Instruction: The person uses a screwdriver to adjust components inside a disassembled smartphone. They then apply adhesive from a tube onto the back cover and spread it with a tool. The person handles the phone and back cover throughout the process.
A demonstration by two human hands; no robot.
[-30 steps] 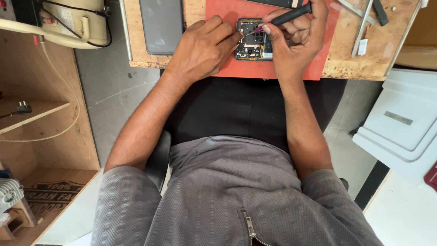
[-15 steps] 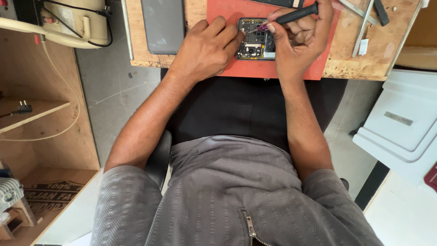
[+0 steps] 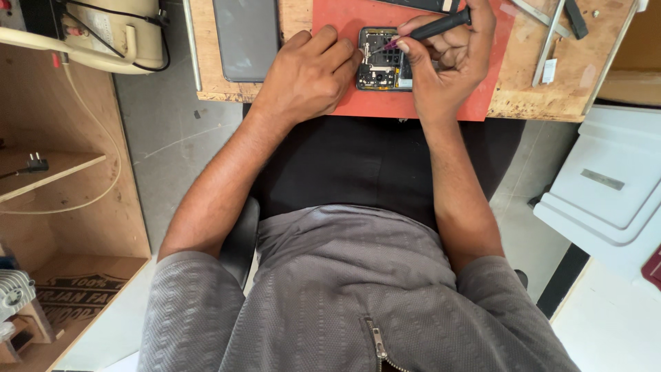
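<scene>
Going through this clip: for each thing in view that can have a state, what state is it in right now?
Small opened phone with exposed circuit parts: back cover off, lying flat on the red mat.
Black-handled screwdriver: gripped in the right hand, tip down on the phone.
Left hand: pressed on the phone's left edge, steadying it.
Grey flat slab-shaped panel: lying flat on the wooden bench, untouched.
Black two-pin plug: unplugged, lying on a shelf.

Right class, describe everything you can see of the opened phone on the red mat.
The opened phone lies flat on the red mat, back cover off, showing dark circuitry with small metal parts. It looks like metal and plastic, and its far end is cut off by the picture's edge. The left hand steadies its left edge; the right hand covers its right side, holding a black screwdriver whose tip touches the board.
</scene>
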